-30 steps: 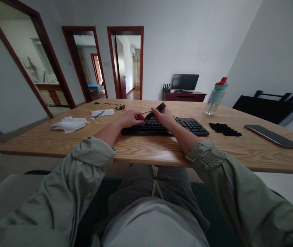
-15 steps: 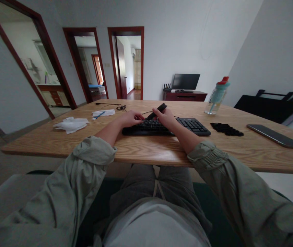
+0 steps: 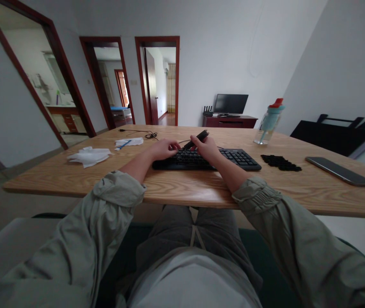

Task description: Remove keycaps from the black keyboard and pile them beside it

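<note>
In my right hand (image 3: 205, 147) is a slim black cylindrical tool (image 3: 199, 138), slanted with its lower end close to the keys; its exact kind is unclear. Beneath both hands a black keyboard (image 3: 240, 159) lies flat on the wooden table. My left hand (image 3: 166, 148) hovers at the left part of the keyboard, its fingers curled together. Anything between those fingertips is too small to make out. A pile of small black pieces (image 3: 281, 162), perhaps keycaps, lies to the right of the keyboard.
A dark phone-like slab (image 3: 340, 171) lies at the right. Behind it stands a water bottle (image 3: 268, 122) with a red lid. Crumpled white tissues (image 3: 89, 156), another tissue with a blue stick (image 3: 125, 143), and a coiled cable (image 3: 151, 135) are on the left of the table (image 3: 182, 188).
Both hands stay nearly in place over the keyboard, and the right still holds the black tool. The camera view has shifted very slightly.
</note>
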`<state>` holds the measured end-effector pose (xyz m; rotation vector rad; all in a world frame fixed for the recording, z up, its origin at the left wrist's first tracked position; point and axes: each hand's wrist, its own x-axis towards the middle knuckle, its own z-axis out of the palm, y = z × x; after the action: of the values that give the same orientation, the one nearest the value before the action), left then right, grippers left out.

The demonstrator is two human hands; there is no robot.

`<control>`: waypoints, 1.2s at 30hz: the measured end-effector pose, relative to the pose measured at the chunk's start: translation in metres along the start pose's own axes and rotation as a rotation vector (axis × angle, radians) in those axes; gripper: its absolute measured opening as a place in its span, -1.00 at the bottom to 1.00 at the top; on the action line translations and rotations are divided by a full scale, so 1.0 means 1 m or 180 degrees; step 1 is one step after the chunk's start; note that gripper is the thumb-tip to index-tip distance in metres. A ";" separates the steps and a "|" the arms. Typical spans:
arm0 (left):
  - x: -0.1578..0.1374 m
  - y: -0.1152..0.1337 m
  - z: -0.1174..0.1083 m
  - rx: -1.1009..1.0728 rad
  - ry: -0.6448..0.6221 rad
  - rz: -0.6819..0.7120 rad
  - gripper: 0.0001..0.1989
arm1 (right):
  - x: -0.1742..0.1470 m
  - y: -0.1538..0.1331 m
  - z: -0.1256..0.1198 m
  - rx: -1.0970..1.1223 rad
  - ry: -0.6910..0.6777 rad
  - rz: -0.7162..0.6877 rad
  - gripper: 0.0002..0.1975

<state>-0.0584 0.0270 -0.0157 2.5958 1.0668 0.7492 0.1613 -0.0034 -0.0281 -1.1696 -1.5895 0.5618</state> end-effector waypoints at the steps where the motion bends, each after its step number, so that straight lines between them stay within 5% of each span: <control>1: 0.000 0.001 0.000 -0.0095 0.0037 0.0018 -0.70 | 0.000 -0.001 0.000 0.0079 0.0011 0.0017 -0.47; 8: -0.005 0.018 0.001 -0.0394 -0.0158 0.0086 -0.33 | -0.001 -0.005 0.000 0.0729 0.0009 0.0312 -0.55; 20: -0.004 0.021 0.003 -0.0078 0.0128 0.0189 -0.53 | 0.000 -0.003 0.000 0.1080 -0.0083 0.0590 -0.62; 31: -0.007 0.023 0.002 -0.0316 0.0304 0.0222 -0.47 | -0.001 -0.002 0.000 0.0955 -0.0043 0.0365 -0.55; 36: -0.007 0.025 0.001 0.0147 0.0514 0.0338 -0.65 | 0.001 0.000 -0.001 0.0875 0.0157 0.0436 -0.53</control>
<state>-0.0476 0.0046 -0.0091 2.6867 1.0065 0.9849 0.1617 -0.0031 -0.0272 -1.0794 -1.3480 0.8078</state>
